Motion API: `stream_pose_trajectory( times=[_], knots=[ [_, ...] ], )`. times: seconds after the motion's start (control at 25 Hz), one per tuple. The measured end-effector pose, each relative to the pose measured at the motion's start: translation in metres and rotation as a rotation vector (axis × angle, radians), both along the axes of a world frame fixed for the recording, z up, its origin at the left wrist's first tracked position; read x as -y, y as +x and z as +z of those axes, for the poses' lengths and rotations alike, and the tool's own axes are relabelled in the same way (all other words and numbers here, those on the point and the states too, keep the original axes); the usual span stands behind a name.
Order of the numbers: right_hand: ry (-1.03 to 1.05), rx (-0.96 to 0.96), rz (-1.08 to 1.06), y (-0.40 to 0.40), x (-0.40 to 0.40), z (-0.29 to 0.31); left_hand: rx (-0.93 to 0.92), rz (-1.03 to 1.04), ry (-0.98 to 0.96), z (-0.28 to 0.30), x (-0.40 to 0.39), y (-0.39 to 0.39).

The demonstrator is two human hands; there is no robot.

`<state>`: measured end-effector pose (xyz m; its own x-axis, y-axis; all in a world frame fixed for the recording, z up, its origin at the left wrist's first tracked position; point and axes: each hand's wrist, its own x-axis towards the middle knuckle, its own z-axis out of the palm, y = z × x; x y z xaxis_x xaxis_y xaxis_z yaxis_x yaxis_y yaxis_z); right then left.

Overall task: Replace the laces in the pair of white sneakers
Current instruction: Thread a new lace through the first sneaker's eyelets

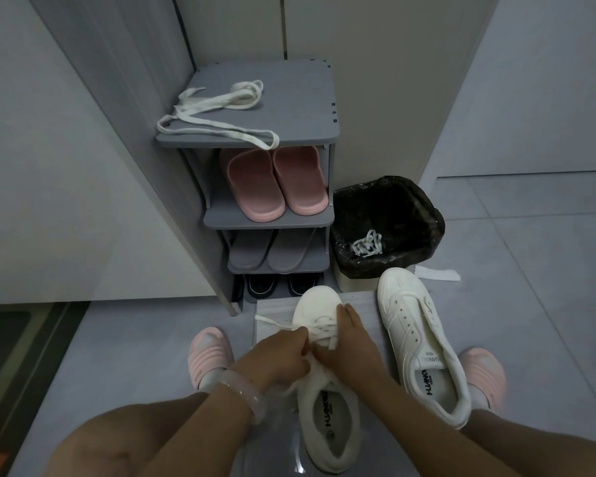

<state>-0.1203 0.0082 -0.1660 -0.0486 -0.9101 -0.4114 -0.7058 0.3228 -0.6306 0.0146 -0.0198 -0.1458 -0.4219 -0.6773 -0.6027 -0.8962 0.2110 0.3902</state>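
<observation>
Your left slipper (209, 352) sits on open floor (117, 356), with bare tile running out to the wall on that side. Behind it the rack (327, 132) stands against the wall; spare laces (217, 113) lie on its top shelf, one loop hanging over the front edge. Pink slides (276, 180), grey slippers (276, 249) and dark shoes (279, 284) fill the shelves below.

Your left hand (277, 356) pinches the lace (289, 325) at the eyelets of the near sneaker (327, 390), which lies on a foam sheet (276, 315), toe close to the rack's foot. One lace end trails left across the sheet. Your right hand (350, 342) meets the left over the tongue, fingers curled on the same lace, forefinger stretched toward the toe.

Just right, the second sneaker (420, 342) lies unlaced, angled, its toe touching the bin (344, 284). The black-lined bin, tight beside the rack, holds old laces (367, 244). A paper strip (437, 273) lies by it. Your right slipper (486, 376) touches that sneaker's heel; beyond it the floor is open.
</observation>
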Motion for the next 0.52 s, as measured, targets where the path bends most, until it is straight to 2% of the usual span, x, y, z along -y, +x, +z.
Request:
stream_pose_trajectory(
  times=[0.08,0.2,0.28,0.36,0.52],
  knots=[
    [0.096,0.120,0.081,-0.010,0.004,0.006,0.004,-0.003,-0.045,0.000,0.004,0.000],
    [0.200,0.169,0.231,-0.029,0.001,0.012,-0.060,0.051,-0.073,0.005,0.016,0.003],
    [0.239,0.223,0.249,-0.038,-0.003,0.011,-0.076,0.072,-0.083,0.005,0.015,0.004],
    [0.255,0.280,0.243,-0.042,-0.004,0.009,-0.005,0.036,-0.119,0.003,0.006,0.001],
    [0.242,0.294,0.214,-0.044,-0.003,0.006,0.018,0.063,-0.197,-0.005,-0.005,-0.008]
  ],
)
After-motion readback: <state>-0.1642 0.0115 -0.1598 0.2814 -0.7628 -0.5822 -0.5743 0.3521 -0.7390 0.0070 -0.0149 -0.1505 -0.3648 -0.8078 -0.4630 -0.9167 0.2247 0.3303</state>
